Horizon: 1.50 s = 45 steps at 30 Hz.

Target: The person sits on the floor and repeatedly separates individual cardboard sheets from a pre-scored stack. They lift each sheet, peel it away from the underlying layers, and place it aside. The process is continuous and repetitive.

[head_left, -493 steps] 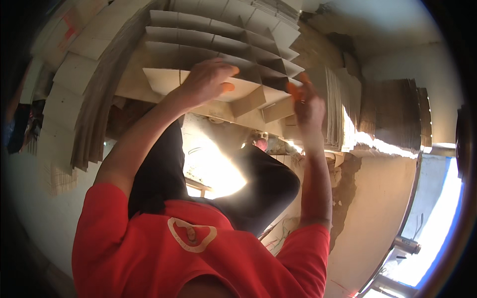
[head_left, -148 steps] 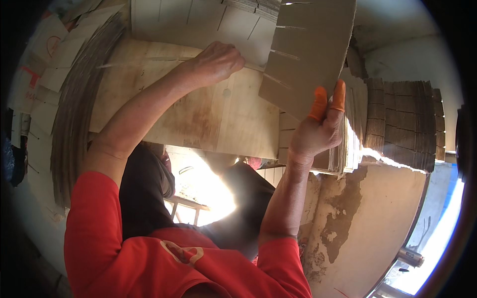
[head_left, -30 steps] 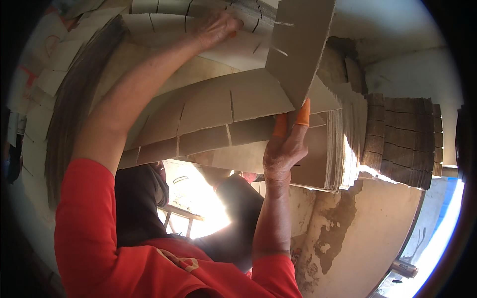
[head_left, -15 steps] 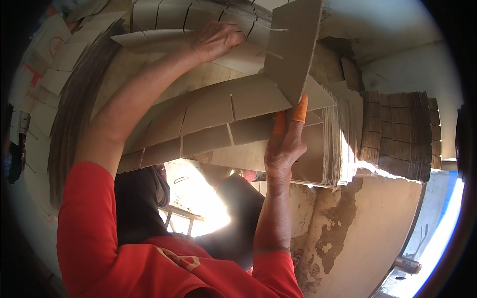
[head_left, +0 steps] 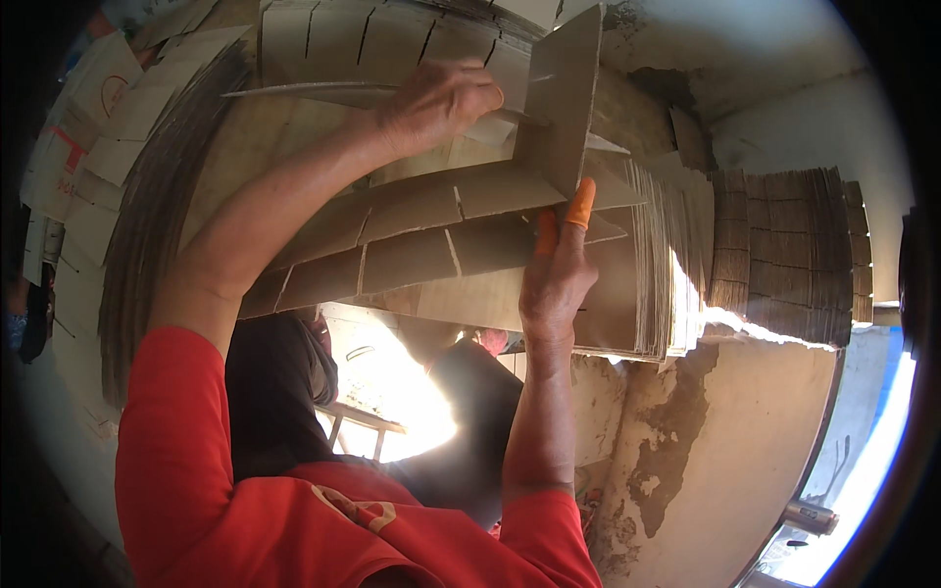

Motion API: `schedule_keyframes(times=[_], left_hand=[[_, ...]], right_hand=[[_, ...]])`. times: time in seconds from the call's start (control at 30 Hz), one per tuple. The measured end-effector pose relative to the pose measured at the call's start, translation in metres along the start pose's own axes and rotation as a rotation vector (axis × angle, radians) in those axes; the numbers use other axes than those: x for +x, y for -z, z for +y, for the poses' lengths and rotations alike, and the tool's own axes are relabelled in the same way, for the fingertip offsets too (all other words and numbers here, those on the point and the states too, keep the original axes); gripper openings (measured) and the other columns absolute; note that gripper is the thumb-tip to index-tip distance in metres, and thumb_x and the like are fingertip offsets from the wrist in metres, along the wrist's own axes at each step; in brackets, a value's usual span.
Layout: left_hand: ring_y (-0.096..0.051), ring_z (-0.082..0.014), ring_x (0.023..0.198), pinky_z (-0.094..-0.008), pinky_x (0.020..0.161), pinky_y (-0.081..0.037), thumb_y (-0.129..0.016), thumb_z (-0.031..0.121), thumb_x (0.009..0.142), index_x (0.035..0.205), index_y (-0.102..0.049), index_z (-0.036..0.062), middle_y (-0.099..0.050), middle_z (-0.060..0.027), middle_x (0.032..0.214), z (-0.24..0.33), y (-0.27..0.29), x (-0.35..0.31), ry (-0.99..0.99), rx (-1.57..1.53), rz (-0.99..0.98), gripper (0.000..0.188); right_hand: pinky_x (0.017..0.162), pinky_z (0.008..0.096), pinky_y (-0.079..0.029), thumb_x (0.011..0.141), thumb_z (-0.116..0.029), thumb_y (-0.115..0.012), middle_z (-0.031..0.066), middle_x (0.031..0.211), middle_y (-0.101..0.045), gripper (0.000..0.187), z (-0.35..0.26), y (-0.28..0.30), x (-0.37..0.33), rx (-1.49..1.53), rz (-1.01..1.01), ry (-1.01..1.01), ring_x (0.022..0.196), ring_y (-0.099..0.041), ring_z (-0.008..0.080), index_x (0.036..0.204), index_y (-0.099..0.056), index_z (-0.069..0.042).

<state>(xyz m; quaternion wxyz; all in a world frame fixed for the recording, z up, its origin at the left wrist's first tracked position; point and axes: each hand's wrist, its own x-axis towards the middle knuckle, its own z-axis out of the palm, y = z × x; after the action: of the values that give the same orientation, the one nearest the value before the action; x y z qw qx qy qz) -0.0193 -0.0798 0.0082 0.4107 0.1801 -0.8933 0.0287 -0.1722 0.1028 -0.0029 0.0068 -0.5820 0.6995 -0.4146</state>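
Head view: left grip (head_left: 441,103) pinches a cardboard strip (head_left: 314,88), right grip (head_left: 559,294) an upright divider (head_left: 561,93).

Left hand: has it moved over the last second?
Yes: judged against the slotted cardboard at the back, the left hand has come toward the red shirt.

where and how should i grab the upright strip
I'd grip the upright strip low on its right edge, coming from the right, thumb and finger on opposite faces. That edge looks uncut, while a slot shows at the left edge, best left free. The right hand already holds its lower end.
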Motion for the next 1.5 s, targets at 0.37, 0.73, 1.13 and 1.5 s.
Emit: schedule_keyframes(times=[0.37, 0.73, 1.13, 1.5], left_hand=[[-0.058, -0.0186, 0.076, -0.0311, 0.062, -0.047, -0.077, 0.017, 0.071, 0.090, -0.066, 0.0025, -0.063, -0.0082, 0.082, 0.022, 0.029, 0.002, 0.300, -0.402, -0.128, 0.027], [-0.049, -0.0272, 0.105, -0.0381, 0.087, -0.042, -0.082, 0.026, 0.060, 0.110, -0.052, 0.0063, -0.054, -0.0088, 0.107, -0.120, -0.039, 0.007, 0.383, 0.364, -0.321, 0.062], [-0.057, -0.0229, 0.097, -0.0374, 0.089, -0.039, -0.060, 0.010, 0.075, 0.106, -0.056, 0.0092, -0.060, -0.0062, 0.093, -0.159, -0.078, -0.023, 0.135, 0.423, -0.189, 0.031], [-0.062, -0.0283, 0.075, -0.0382, 0.061, -0.049, -0.062, 0.000, 0.068, 0.076, -0.060, 0.0076, -0.060, -0.0073, 0.071, -0.097, -0.036, -0.011, 0.105, 0.232, -0.201, 0.012]], right_hand=[[0.048, 0.0320, -0.049, 0.078, 0.009, -0.053, 0.0092, 0.075, -0.062, 0.073, 0.015, -0.012, -0.009, -0.094, 0.007, 0.049, 0.054, -0.060, 0.0208, 0.145, -0.029, -0.006], [0.050, 0.0280, -0.050, 0.085, 0.008, -0.057, 0.0161, 0.089, -0.067, 0.065, 0.005, -0.018, -0.001, -0.058, 0.099, 0.205, 0.060, -0.064, 0.0200, 0.143, -0.033, -0.006], [0.060, 0.0260, -0.053, 0.081, 0.012, -0.059, 0.0178, 0.105, -0.066, 0.063, -0.001, -0.018, 0.004, -0.046, 0.103, 0.261, 0.075, -0.068, 0.0214, 0.139, -0.037, 0.000], [0.050, 0.0324, -0.049, 0.085, 0.005, -0.058, 0.0167, 0.086, -0.066, 0.061, -0.003, -0.014, 0.000, -0.051, -0.036, 0.150, 0.057, -0.063, 0.0239, 0.141, -0.036, -0.003]])
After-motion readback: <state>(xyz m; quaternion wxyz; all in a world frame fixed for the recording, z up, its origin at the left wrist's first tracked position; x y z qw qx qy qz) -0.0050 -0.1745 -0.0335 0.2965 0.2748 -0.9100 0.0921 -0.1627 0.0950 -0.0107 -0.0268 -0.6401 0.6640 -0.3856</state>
